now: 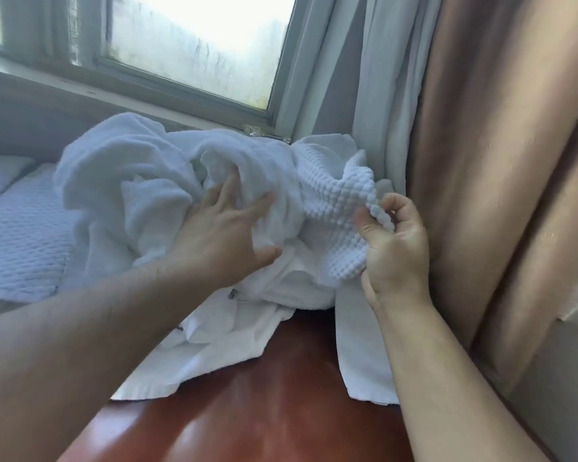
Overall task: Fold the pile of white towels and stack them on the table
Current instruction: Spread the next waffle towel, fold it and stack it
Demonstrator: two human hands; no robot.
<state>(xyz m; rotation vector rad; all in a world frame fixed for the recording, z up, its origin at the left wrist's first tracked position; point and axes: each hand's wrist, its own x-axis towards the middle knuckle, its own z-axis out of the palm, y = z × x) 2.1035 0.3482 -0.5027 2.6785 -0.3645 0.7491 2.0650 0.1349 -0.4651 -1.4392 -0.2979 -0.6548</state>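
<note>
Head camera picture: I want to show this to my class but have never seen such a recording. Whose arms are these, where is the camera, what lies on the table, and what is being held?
There is no machine here. A person wears a camera on the head, looking forward and down, so both arms are their own. A heap of white towels lies unfolded on a glossy reddish-brown table below a window, with a tan curtain at the right. The right hand pinches the edge of a bumpy waffle-textured towel. The left hand rests spread on the heap, holding nothing.
</note>
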